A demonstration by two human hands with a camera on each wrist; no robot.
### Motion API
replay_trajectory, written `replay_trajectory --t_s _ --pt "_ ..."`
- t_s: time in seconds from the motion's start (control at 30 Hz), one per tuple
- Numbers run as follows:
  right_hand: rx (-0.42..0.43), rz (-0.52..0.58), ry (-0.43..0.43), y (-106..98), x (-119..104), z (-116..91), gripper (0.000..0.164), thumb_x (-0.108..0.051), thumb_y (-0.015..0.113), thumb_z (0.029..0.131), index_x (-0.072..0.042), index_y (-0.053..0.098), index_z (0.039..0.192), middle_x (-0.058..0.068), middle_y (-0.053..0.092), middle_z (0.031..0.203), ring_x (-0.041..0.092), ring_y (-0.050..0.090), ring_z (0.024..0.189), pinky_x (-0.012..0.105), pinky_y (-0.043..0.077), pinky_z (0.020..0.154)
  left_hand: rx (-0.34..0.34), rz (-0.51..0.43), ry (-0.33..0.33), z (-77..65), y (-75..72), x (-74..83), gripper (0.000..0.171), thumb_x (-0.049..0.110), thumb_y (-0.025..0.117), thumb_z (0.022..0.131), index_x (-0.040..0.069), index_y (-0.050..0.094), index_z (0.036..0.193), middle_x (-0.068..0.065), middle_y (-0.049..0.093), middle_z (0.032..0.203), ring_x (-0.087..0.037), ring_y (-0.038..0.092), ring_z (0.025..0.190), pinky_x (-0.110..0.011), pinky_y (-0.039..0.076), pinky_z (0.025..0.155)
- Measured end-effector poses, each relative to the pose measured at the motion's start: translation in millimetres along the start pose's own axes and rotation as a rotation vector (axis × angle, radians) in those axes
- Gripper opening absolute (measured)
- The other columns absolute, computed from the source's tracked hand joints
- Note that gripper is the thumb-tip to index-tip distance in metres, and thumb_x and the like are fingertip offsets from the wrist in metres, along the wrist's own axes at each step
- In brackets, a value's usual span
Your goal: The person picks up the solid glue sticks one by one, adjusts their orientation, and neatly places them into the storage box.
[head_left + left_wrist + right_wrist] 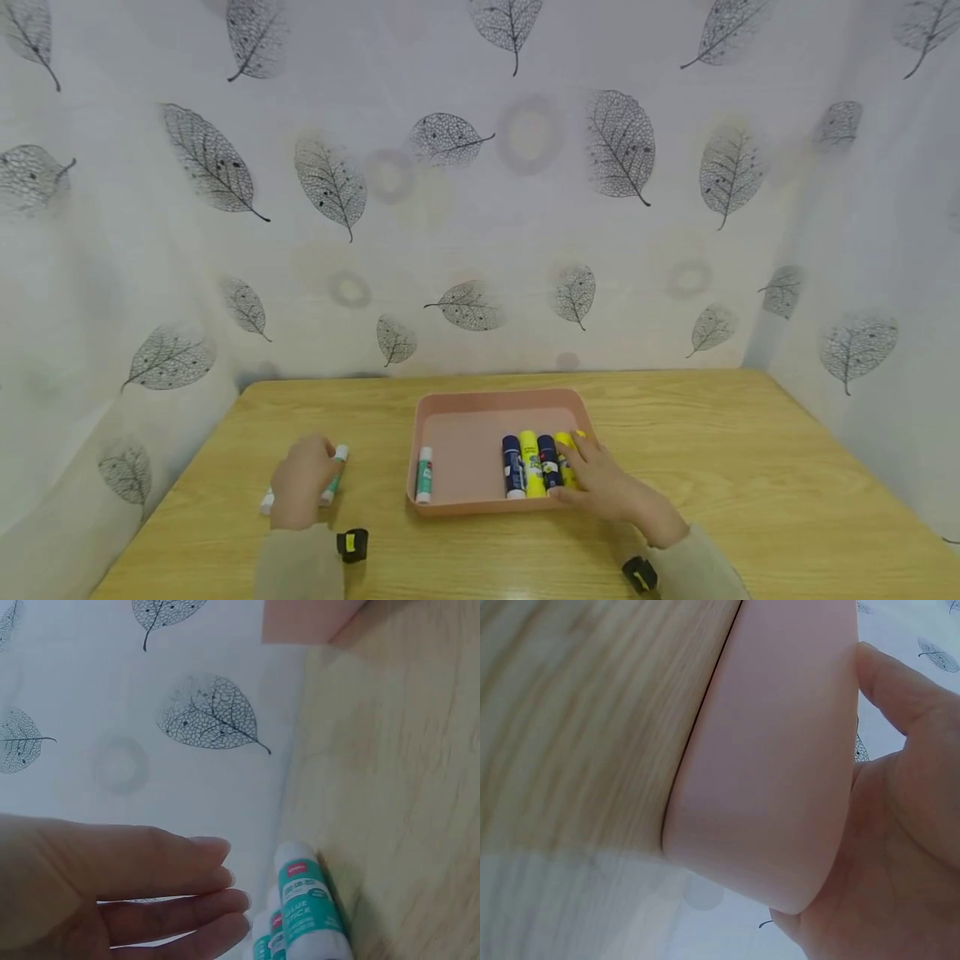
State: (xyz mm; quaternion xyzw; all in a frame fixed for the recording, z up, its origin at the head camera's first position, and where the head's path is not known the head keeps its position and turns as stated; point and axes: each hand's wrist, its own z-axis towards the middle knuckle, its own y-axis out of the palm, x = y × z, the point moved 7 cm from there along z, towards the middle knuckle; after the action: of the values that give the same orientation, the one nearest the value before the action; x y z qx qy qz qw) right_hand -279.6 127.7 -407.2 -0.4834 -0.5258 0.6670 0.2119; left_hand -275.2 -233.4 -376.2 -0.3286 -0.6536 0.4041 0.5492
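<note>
A pink tray [465, 442] sits mid-table. It holds a green-and-white glue stick [424, 475] at its left. At its right lie blue and yellow sticks [532, 464] side by side. My right hand [579, 467] lies over the tray's right front corner, fingers fairly straight on the outermost yellow stick [567, 457]. Its thumb [900, 682] touches the tray wall [772, 772]. My left hand [318, 457] hovers over several green-and-white glue sticks [335, 471] on the table left of the tray. In the left wrist view its fingers [187, 889] are straight, just apart from the sticks [304, 900].
The wooden table [750, 467] is enclosed by leaf-patterned white sheets [480, 208] at the back and both sides. A corner of the tray [307, 619] shows at the top of the left wrist view. Each sleeve carries a small black and yellow wrist device [352, 544].
</note>
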Motion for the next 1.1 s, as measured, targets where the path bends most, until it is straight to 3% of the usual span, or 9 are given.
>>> replay_trajectory --t_s 0.17,0.3,0.63,0.87,1.1 --pt "0.002 -0.004 -0.006 -1 -1 0 0.069 -0.041 0.052 0.086 0.005 0.032 0.132 0.030 0.015 0.138 0.043 0.011 0.127 0.056 0.009 0.098 -0.039 -0.052 -0.028 0.1 8.0 -2.4 0.012 0.008 0.058 0.077 -0.004 0.056 0.079 -0.007 0.054 0.068 -0.019 0.049 0.056 -0.030 0.040 0.046" --pt "0.009 0.001 -0.019 -1 -2 0 0.068 -0.040 0.052 0.086 0.006 0.031 0.132 0.031 0.016 0.137 0.043 0.011 0.126 0.055 0.009 0.099 -0.050 -0.053 -0.038 -1.0 10.5 -0.9 0.012 0.007 0.057 0.078 0.002 0.051 0.068 -0.005 0.048 0.062 -0.019 0.047 0.054 -0.030 0.039 0.045" --pt "0.007 0.010 -0.014 -2 -2 0 0.068 -0.041 0.052 0.086 0.005 0.031 0.132 0.031 0.015 0.137 0.043 0.012 0.126 0.055 0.009 0.099 -0.066 -0.047 -0.061 -1.0 13.9 0.0 0.012 0.005 0.054 0.079 0.001 0.048 0.070 -0.008 0.047 0.064 -0.021 0.046 0.057 -0.032 0.038 0.047" --pt "0.003 0.009 -0.002 -2 -2 -1 0.068 -0.040 0.053 0.085 0.004 0.032 0.132 0.030 0.015 0.138 0.043 0.011 0.127 0.055 0.010 0.099 -0.055 -0.018 -0.039 3.9 22.9 3.3 0.009 0.004 0.053 0.081 -0.003 0.050 0.075 -0.009 0.049 0.066 -0.023 0.047 0.058 -0.033 0.040 0.048" --pt "0.005 0.009 0.009 -2 -2 -1 0.068 -0.039 0.054 0.085 0.004 0.030 0.133 0.029 0.016 0.138 0.043 0.011 0.127 0.055 0.010 0.099 -0.086 -0.026 -0.018 8.2 35.6 8.3 0.008 0.000 0.059 0.074 -0.005 0.053 0.077 -0.009 0.052 0.069 -0.023 0.049 0.063 -0.032 0.043 0.053"
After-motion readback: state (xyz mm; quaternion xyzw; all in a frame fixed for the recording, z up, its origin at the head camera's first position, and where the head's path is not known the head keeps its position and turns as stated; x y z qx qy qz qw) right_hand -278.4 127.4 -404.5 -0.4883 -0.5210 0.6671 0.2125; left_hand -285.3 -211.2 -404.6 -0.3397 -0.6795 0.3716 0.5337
